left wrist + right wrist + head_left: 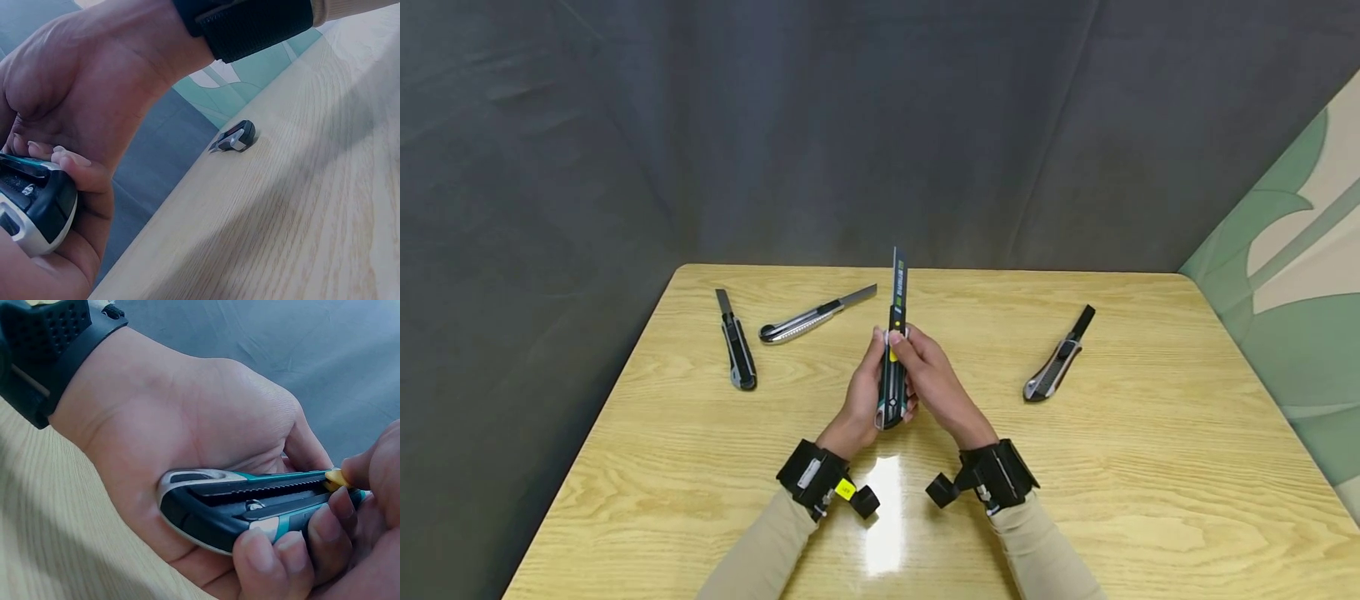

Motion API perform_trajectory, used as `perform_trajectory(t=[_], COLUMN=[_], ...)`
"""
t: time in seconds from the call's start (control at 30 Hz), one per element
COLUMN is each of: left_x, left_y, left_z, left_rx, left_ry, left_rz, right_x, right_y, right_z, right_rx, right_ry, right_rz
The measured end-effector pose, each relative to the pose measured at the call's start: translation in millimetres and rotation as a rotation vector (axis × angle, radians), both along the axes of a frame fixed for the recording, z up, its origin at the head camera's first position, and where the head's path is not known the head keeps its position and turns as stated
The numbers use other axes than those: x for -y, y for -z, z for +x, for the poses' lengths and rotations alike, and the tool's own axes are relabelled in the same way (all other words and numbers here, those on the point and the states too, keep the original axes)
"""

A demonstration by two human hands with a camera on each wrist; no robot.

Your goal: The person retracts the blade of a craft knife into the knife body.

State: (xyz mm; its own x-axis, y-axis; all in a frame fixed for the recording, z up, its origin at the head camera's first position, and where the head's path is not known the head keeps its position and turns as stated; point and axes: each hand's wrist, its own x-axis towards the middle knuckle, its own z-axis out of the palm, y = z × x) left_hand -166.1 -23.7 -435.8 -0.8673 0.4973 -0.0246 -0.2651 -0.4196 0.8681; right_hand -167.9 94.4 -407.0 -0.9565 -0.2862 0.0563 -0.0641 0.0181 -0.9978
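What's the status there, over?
Left hand and right hand gripping long black-and-teal utility knife, blade extended. Right thumb at yellow slider. Slim silver cutter nearby, nothing visibly blocking.

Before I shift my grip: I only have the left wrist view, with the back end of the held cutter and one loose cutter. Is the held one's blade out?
Observer: Yes. In the head view, the blade stands well out of the held cutter, pointing away from the person.
Operator: And what is the right thumb doing?
Observer: The right wrist view shows the right hand with its thumb on the yellow slider.
Operator: Is the loose cutter I see the only one?
Observer: No. The head view shows two more on the left of the table: a silver cutter and a black cutter.
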Motion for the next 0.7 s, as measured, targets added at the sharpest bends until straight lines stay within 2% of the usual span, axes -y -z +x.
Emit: perform_trajectory(t=[0.47, 0.7], left_x=[-0.5, -0.2], left_y=[-0.3, 1.8], left_z=[-0.4, 1.6], left_rx=[0.024, 0.011], left_ry=[-0.013, -0.012], left_rz=[0.002, 0.010], right_x=[-0.6, -0.1], right_y=[-0.2, 1.3], right_z=[-1.8, 0.4], right_rx=[-0.014, -0.008], right_ry=[-0.011, -0.014], right_rz=[0.010, 0.004])
